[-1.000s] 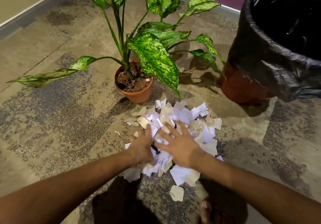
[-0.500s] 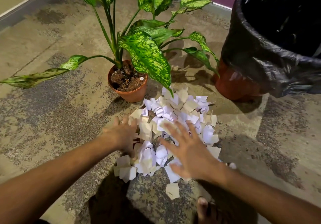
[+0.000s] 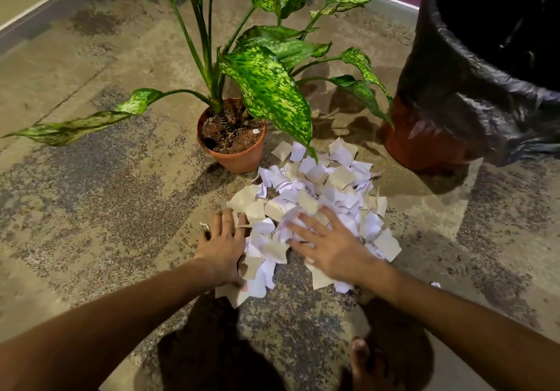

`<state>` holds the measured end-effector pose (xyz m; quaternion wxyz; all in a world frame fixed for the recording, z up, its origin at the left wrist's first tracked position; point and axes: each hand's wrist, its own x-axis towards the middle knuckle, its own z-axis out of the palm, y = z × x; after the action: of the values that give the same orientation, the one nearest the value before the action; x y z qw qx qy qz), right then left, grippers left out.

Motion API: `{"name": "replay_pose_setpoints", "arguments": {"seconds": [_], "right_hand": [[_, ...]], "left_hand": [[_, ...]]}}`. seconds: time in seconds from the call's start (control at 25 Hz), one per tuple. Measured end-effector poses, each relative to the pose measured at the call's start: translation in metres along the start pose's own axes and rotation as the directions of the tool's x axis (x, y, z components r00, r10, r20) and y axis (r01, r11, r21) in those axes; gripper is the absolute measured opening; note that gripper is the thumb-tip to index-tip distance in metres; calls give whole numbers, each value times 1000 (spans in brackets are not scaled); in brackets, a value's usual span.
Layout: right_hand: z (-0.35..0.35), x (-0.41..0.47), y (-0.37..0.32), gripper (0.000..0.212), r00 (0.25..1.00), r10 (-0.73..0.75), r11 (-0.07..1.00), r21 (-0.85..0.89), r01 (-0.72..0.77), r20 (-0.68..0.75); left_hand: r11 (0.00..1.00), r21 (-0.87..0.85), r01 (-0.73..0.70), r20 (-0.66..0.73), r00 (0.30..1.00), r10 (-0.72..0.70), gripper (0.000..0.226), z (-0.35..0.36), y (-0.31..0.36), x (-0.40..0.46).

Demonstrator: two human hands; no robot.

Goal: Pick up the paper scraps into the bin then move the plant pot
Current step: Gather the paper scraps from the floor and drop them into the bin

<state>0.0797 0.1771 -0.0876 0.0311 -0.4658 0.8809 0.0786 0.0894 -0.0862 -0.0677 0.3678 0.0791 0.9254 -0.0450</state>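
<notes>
The paper scraps [image 3: 315, 202] lay in one loose heap on the floor [image 3: 91, 178], white and cream pieces too many and too overlapped to count, with a single stray bit [image 3: 435, 284] off to the right. The heap sat just near-right of the plant pot [image 3: 239, 157], its far-left edge close to the pot's base, and left of the bin [image 3: 424, 145]. Compared with a second earlier, when both hands were pressed close together on the near middle of the pile, the two hands had spread apart. The left hand [image 3: 224, 245] had slid out to the heap's left edge and lay flat with fingers straight, fingertips touching cream scraps and the thumb on a piece at the near side; it gripped nothing. The right hand [image 3: 330, 245] lay palm down on the right half of the heap, fingers splayed and straight, pressing on the paper without holding any. The heap itself looked wider and more scattered at its near edge than before.

One terracotta pot stood there, holding soil and one plant [image 3: 266, 87] with speckled green leaves, one of which hung over the far side of the heap. One bin stood at the far right, reddish-brown and lined with one black bag [image 3: 472, 87]. One bare foot [image 3: 363, 360] showed at the near edge.
</notes>
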Motion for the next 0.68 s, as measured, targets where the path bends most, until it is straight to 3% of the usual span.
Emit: {"name": "replay_pose_setpoints", "arguments": {"seconds": [0.08,0.2,0.32,0.4,0.48,0.56,0.68], "right_hand": [[-10,7,22,62,994,108,994,-27,-107,30],[-24,7,47,76,951,298,953,-81,-291,81],[-35,-2,46,77,918,396,917,-42,-397,-28],[-41,-3,24,81,935,343,939,71,-337,-94],[-38,0,-5,83,973,190,975,143,-171,-134],[-29,6,-35,77,993,19,987,159,-1,-116],[-13,15,-63,64,986,-167,983,83,165,11]], "left_hand": [[998,-25,-57,-21,998,57,138,-2,9,0],[968,-211,-135,-98,988,117,131,-20,32,1],[969,-227,-98,-80,993,81,134,-57,35,1],[997,-76,-19,57,998,23,133,-71,20,-4],[981,193,35,195,978,-74,131,-68,6,-11],[929,368,43,303,939,-163,104,-55,1,-18],[916,401,-29,363,923,-130,59,-29,10,-18]]}}
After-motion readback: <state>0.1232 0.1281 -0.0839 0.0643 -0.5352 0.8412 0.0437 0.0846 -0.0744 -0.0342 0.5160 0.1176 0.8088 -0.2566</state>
